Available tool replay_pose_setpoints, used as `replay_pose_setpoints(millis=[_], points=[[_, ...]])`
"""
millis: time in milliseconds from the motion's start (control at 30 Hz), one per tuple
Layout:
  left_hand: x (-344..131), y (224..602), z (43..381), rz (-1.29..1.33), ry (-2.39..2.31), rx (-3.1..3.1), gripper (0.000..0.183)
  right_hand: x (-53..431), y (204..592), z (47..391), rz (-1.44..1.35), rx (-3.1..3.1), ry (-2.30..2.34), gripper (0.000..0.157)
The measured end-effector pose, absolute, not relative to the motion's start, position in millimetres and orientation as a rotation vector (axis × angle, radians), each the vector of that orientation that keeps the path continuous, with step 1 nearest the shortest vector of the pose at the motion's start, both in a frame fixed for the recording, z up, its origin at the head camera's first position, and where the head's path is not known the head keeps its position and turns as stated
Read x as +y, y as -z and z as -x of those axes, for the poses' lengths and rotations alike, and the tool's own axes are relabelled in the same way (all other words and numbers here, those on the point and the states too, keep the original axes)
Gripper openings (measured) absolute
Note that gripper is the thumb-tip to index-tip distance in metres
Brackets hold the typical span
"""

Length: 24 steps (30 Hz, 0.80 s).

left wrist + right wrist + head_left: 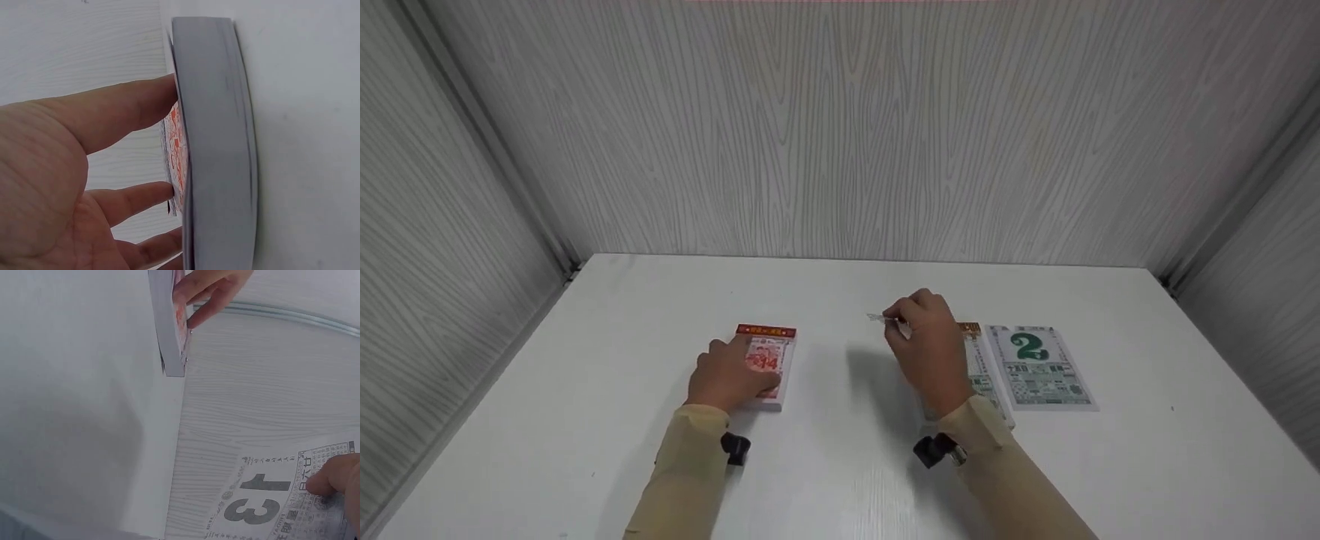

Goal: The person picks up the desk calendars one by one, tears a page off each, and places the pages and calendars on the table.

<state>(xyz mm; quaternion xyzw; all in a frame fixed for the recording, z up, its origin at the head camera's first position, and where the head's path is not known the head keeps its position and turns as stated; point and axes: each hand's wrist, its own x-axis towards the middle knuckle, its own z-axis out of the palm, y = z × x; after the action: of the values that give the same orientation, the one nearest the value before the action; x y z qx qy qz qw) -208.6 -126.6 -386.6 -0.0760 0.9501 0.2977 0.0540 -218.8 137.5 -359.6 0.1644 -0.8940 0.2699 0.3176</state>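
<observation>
On the left, a tear-off calendar (766, 364) with a red header band shows a red 14. My left hand (727, 377) rests on its face, thumb and fingers extended and spread over the front; the left wrist view shows the thick paper edge of the pad (216, 140). Raised above the table, my right hand (928, 349) pinches a thin calendar page (875, 317), nearly edge-on in the head view. In the right wrist view the loose page (264, 486) bears a black 13, with the thumb (332, 475) flat against it.
A second calendar pad (988, 379) with an orange-brown header lies under my right forearm, partly hidden. To its right lies a page with a green 2 (1039, 367). White table (840, 465) meets a grey wood-grain back panel (840, 135), with side panels left and right.
</observation>
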Motion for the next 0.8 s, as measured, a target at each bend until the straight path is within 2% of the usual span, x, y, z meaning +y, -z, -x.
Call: replay_pose_setpoints(millis=[300, 533, 600, 800], points=[[-129.9, 385.7, 209.5, 0.211, -0.889, 2.878, 0.079, 103.4, 370.9, 217.0, -0.584, -2.54, -0.497, 0.005], [-128.8, 387.1, 210.7, 0.239, -0.897, 2.88, 0.081, 102.0, 391.1, 207.9, -0.745, -2.881, -0.399, 0.01], [-128.5, 388.4, 211.4, 0.231, -0.883, 2.88, 0.081, 104.8, 393.9, 204.6, -0.782, -2.974, -0.396, 0.016], [-130.4, 389.8, 212.2, 0.226, -0.872, 2.879, 0.08, 107.3, 395.0, 199.6, -0.836, -3.179, -0.399, 0.056]])
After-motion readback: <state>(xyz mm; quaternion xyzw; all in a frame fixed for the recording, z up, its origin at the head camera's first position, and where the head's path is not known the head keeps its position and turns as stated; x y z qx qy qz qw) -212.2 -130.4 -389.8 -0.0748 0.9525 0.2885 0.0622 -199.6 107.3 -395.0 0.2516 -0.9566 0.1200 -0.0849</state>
